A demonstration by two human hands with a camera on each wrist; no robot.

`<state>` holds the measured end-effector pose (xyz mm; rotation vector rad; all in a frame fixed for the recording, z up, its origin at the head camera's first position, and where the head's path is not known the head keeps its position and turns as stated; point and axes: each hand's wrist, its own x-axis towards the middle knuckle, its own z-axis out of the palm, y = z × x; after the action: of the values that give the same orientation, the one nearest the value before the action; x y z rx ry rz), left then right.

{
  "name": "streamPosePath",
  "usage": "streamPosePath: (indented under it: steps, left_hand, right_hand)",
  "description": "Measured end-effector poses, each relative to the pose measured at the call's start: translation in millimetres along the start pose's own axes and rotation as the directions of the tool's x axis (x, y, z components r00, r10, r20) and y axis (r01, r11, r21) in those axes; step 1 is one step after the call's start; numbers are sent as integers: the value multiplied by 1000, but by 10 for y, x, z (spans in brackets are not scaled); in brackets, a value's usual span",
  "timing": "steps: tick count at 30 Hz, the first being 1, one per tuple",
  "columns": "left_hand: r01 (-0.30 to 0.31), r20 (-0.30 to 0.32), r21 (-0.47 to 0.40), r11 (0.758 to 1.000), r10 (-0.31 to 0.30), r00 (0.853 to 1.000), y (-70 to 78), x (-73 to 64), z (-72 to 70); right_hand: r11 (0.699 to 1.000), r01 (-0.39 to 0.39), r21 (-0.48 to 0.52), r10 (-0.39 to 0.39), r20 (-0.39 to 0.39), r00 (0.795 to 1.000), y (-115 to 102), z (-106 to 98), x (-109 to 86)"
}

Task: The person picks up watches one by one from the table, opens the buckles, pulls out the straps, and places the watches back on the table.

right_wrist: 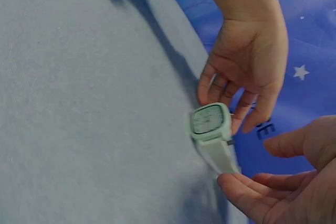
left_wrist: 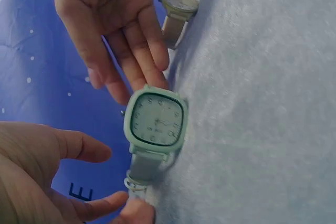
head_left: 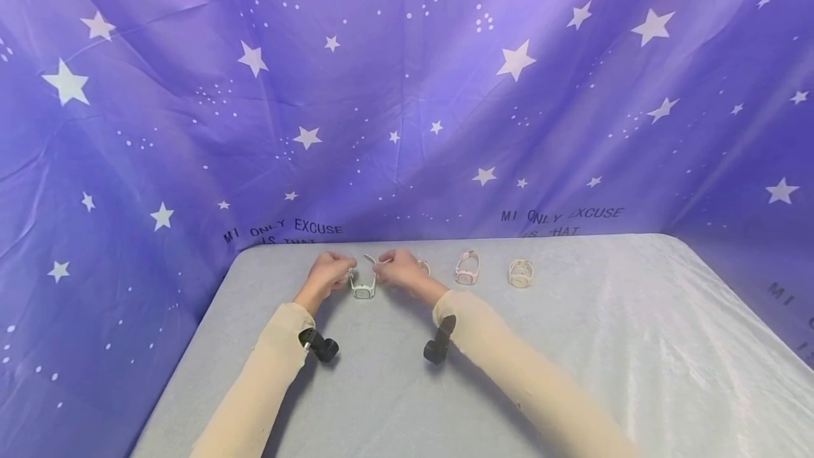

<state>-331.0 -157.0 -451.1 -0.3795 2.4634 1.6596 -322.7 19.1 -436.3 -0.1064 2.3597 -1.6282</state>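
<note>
A mint-green wristwatch with a squarish case rests on the cloth-covered table, its strap undone and both ends raised. My left hand is at the left strap end. In the left wrist view, its fingertips touch the strap near the buckle, thumb held apart. On the other side my right hand is at the other strap half. The right wrist view has its fingertips against the pale strap, with the thumb spread away. The watch dial faces up toward the left wrist camera.
To the right stand a pink watch and a cream watch. Another watch is partly hidden behind my right hand. The grey-white table ends at a purple star-patterned curtain. Black cameras sit on both wrists.
</note>
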Motion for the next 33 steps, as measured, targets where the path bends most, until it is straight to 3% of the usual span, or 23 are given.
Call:
streamPosePath:
  steps: [4, 8, 13, 17, 22, 25, 28, 33]
  left_hand:
    - [-7, -43, 103, 995, 12, 999, 68, -40, 21]
    - [-43, -96, 181, 982, 61, 994, 207, -131, 77]
    - [-211, -93, 149, 966, 226, 970, 365, -260, 214]
    - [-374, -18, 87, 923, 376, 926, 432, -310, 340]
    - [-532, 132, 38, 846, 523, 842, 446, -282, 483]
    - [-564, 235, 36, 825, 541, 807, 409, -246, 565]
    - [-576, 319, 49, 816, 534, 783, 345, -212, 630]
    - [-609, 368, 105, 786, 538, 758, 239, -167, 704]
  right_hand:
    - [999, 53, -11, -53, 41, 998, -61, -160, -67]
    - [986, 164, -18, -163, 50, 985, -98, -380, -135]
    - [966, 259, 9, -259, 15, 966, -77, -648, -208]
    - [949, 314, 10, -314, 0, 949, -9, -796, -260]
    - [934, 357, -13, -357, 32, 934, 142, -903, -283]
    - [932, 362, -25, -360, 65, 931, 256, -937, -271]
    - [931, 365, -27, -360, 109, 926, 361, -957, -262]
    - [920, 377, -109, -360, 150, 921, 481, -976, -254]
